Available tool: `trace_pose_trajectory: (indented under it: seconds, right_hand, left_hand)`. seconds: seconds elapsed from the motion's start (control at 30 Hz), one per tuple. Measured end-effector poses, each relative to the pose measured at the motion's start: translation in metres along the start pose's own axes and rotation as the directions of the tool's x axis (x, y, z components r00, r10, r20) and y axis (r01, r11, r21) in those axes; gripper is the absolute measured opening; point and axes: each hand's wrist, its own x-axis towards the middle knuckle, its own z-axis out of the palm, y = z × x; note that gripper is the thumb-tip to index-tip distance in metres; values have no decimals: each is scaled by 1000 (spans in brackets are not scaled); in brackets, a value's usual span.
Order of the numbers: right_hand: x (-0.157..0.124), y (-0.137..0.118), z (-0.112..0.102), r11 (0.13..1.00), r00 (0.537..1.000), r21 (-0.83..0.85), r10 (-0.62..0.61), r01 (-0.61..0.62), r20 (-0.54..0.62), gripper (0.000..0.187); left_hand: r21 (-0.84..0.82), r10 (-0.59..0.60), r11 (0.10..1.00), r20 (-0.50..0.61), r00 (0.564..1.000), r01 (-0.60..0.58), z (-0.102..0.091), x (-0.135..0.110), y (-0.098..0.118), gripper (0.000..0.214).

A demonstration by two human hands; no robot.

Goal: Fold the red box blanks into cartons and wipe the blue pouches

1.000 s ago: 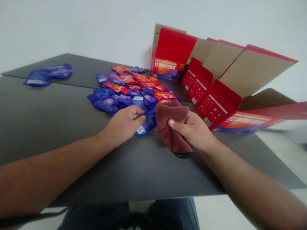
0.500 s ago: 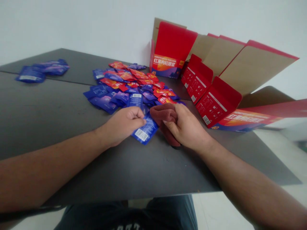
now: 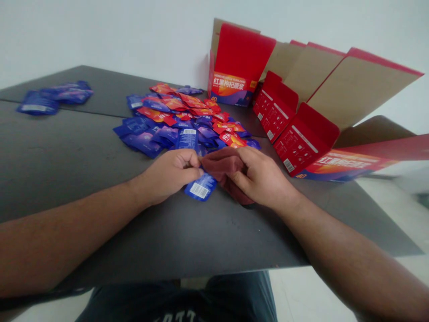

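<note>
My left hand (image 3: 174, 170) is closed in a pinch at the upper left edge of a blue pouch (image 3: 200, 188) with a white barcode label. That pouch lies slanted at the front of the pile, its upper part hidden by my fingers and a cloth. My right hand (image 3: 263, 176) grips the folded brown-red cloth (image 3: 223, 163), which covers the pouch's upper right side and reaches my left fingertips. Just behind both hands spreads a pile of blue pouches (image 3: 144, 141) and red-orange pouches (image 3: 197, 102).
Several more blue pouches (image 3: 38, 103) lie at the far left of the dark table (image 3: 67, 165). On the right stand open red cartons, one at the back (image 3: 231, 89) and others nearer (image 3: 298, 138), their flaps raised. A white wall (image 3: 117, 36) rises behind.
The cloth in my right hand has moved left across the blue pouch, up to my left fingertips, covering more of it. My left hand has hardly moved.
</note>
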Motion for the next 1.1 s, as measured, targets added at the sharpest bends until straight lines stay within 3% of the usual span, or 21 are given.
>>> trace_pose_trajectory:
  seconds: [0.1, 0.23, 0.4, 0.53, 0.7, 0.87, 1.0, 1.1]
  right_hand:
    - [0, 1, 0, 999, 997, 7, 51, -50, -61, 24]
    - [0, 1, 3, 996, 998, 65, -57, 56, 15, 23]
    - [2, 3, 1, 997, 996, 18, 80, -79, -47, 30]
    - [1, 0, 0, 995, 998, 93, -33, 29, 48, 32]
    - [1, 2, 1, 996, 996, 41, 85, -83, -38, 28]
    - [2, 7, 2, 999, 1000, 43, 19, -20, 15, 28]
    - [2, 9, 4, 994, 993, -26, 104, -106, -60, 25]
    - [-2, -2, 8, 1000, 1000, -24, 1, 0, 22, 18]
  left_hand:
    - [-5, -9, 1000, 5, 1000, 9, 0, -1, 2, 21]
    - [64, -9, 998, 22, 1000, 8, -1, -1, 5, 22]
    - [14, 15, 1000, 35, 999, -16, -2, -1, 3, 20]
    - [71, 2, 997, 25, 1000, -4, -2, 0, 0, 21]
    - [12, 11, 1000, 14, 1000, -11, -2, 0, -1, 21]
    - [71, 10, 997, 14, 1000, -11, -4, 1, -6, 25]
    - [-24, 0, 1000, -29, 1000, -1, -1, 3, -9, 21]
    - [-158, -58, 986, -76, 995, 46, 4, 4, -5, 20]
